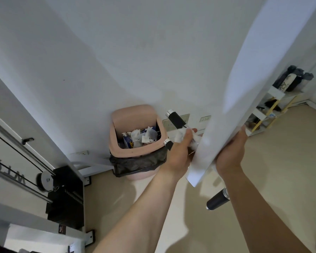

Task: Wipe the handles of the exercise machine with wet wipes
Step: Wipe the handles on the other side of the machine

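Two bare hands are up at the white beam [244, 84] of the exercise machine. I see the left hand [179, 152] with its fingers curled round a bunched white wet wipe [181, 136], held against the upper handle [175, 121], a black foam grip whose chrome end cap sticks out past the wipe. The right hand [230, 154] grips the beam's lower edge; its fingers wrap behind, out of my sight. A second black handle [217, 199] hangs below the beam's lower end, untouched. Pink bin [135, 114], black liner, on the floor against the wall just left of the left hand, holding crumpled wipes. Black weight stack [66, 194] far left.
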Available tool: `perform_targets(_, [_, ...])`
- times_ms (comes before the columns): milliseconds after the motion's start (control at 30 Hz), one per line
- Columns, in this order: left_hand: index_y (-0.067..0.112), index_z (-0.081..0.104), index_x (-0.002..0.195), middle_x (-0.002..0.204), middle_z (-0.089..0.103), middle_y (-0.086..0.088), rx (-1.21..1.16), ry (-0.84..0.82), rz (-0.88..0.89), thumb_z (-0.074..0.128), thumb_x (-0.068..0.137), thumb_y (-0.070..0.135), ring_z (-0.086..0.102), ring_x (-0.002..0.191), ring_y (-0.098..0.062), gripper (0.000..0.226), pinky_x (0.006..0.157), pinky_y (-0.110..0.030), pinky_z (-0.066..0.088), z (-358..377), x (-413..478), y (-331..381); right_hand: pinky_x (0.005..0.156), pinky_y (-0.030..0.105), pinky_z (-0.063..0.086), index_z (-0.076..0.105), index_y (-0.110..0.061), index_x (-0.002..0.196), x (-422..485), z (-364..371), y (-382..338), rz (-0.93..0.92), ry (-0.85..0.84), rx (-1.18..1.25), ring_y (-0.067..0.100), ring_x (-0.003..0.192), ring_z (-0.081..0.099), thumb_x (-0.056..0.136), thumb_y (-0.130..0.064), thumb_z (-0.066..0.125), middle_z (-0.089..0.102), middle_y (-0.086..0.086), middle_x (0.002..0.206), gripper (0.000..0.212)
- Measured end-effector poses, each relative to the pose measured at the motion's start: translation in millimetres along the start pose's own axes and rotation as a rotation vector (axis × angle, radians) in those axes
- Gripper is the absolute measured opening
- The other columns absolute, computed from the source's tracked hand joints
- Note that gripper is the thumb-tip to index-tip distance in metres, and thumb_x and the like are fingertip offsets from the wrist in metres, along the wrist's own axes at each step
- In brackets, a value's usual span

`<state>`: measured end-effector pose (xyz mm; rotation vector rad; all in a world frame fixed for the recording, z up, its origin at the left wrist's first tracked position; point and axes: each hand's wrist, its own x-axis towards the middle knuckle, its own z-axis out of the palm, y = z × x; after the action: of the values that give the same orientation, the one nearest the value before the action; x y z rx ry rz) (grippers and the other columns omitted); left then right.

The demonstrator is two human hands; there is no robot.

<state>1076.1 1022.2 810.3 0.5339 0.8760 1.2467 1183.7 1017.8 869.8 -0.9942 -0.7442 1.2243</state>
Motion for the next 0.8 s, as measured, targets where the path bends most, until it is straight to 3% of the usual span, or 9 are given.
perform_targets(133, [0.013,0.067,0.118,0.114,0.071,-0.012,-0.009,0.161,-0.023,0.049,0.106,0.036,0.066,0.104,-0.026,0.032,0.096,-0.044,0.053,-25.5,-14.8,-2.7,0.079,0.026,0.052,0.065,-0.027,0.092,-10.8,3.4,-4.3,-0.016,0.068,-0.082,0.009,0.084,0.066,0.106,-0.049,0.026,0.069,-0.01,0.08,0.047])
perform_targets(267, [0.017,0.07,0.111,0.088,0.07,-0.008,0.08,0.255,0.039,0.051,0.106,0.025,0.064,0.086,-0.021,0.021,0.084,-0.036,0.055,-50.2,-34.1,0.2,0.076,0.038,0.05,0.056,-0.038,0.069,-22.5,9.5,-5.0,-0.183,0.215,-0.316,0.016,0.078,0.061,0.103,-0.051,0.026,0.063,-0.009,0.072,0.047])
perform_targets(367, [0.005,0.069,0.106,0.084,0.068,-0.014,0.108,0.294,0.105,0.059,0.102,0.016,0.064,0.083,-0.026,0.016,0.071,-0.032,0.056,-66.2,-49.5,3.4,0.082,0.042,0.048,0.05,-0.029,0.085,-38.0,3.1,1.1,-0.417,0.38,-0.441,0.012,0.081,0.055,0.099,-0.039,0.038,0.054,-0.008,0.083,0.021])
perform_targets(467, [-0.004,0.067,0.116,0.098,0.07,-0.016,0.124,0.289,0.128,0.065,0.098,0.012,0.068,0.091,-0.025,0.025,0.073,-0.032,0.059,-79.3,-59.5,4.2,0.072,0.027,0.043,0.048,-0.021,0.092,-87.4,-8.2,22.4,-0.527,0.367,-0.458,0.003,0.076,0.049,0.09,-0.022,0.048,0.051,-0.01,0.086,0.002])
perform_targets(567, [0.0,0.066,0.12,0.107,0.073,-0.017,0.093,0.297,0.095,0.067,0.096,0.009,0.07,0.097,-0.028,0.026,0.086,-0.042,0.062,-87.1,-70.2,3.4,0.071,0.027,0.044,0.055,-0.031,0.093,-130.2,-12.4,65.1,-0.442,0.051,-0.664,0.012,0.079,0.053,0.083,-0.026,0.054,0.054,-0.005,0.09,0.012])
perform_targets(633, [0.0,0.066,0.12,0.113,0.073,-0.019,0.073,0.282,0.064,0.066,0.096,0.007,0.07,0.102,-0.031,0.025,0.095,-0.048,0.058,-92.6,-76.0,2.0,0.081,0.025,0.044,0.058,-0.027,0.114,-135.7,-11.1,92.1,-0.42,-0.128,-0.912,0.012,0.093,0.054,0.084,-0.024,0.058,0.049,-0.01,0.105,0.031])
perform_targets(700, [0.001,0.065,0.121,0.114,0.071,-0.019,0.062,0.238,0.035,0.061,0.097,0.004,0.069,0.103,-0.033,0.025,0.096,-0.046,0.057,-98.3,-80.1,0.5,0.088,0.027,0.044,0.053,-0.024,0.129,-131.8,-2.2,99.5,-0.284,-0.165,-0.937,0.01,0.105,0.053,0.089,-0.02,0.059,0.046,-0.014,0.117,0.04])
perform_targets(800, [0.003,0.065,0.118,0.106,0.07,-0.018,0.044,0.171,0.016,0.05,0.093,-0.007,0.069,0.095,-0.03,0.031,0.091,-0.044,0.056,-103.5,-88.6,0.2,0.094,0.03,0.042,0.051,-0.031,0.119,-128.5,7.9,98.8,0.077,-0.067,-0.742,0.014,0.114,0.054,0.095,-0.023,0.054,0.053,-0.01,0.125,0.025])
